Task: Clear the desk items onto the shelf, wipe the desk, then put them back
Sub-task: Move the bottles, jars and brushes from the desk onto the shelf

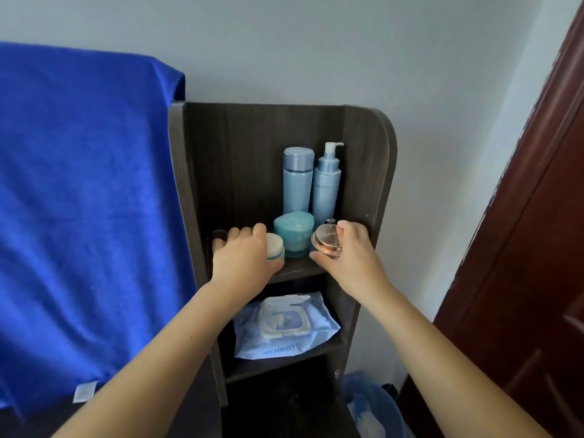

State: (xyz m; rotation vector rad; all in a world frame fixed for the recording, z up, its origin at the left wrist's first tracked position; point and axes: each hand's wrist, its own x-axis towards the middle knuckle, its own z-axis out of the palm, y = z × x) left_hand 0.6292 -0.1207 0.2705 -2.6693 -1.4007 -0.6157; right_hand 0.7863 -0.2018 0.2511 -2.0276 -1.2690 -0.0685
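A dark wooden shelf unit [366,172] stands against the wall. On its top shelf are two tall pale blue bottles, one capped [297,181] and one with a pump [327,184], and a teal jar [294,235] in front of them. My left hand [243,257] grips a small white-lidded jar [275,245] at the shelf's front left. My right hand [350,251] holds a small pink-gold round jar [327,240] at the front right. A dark round object [218,235] sits partly hidden behind my left fingers.
A pack of wet wipes [284,327] lies on the shelf below. A blue cloth [85,200] hangs at the left beside the unit. A dark red door [531,248] stands at the right. A bin with a blue liner [366,403] sits on the floor.
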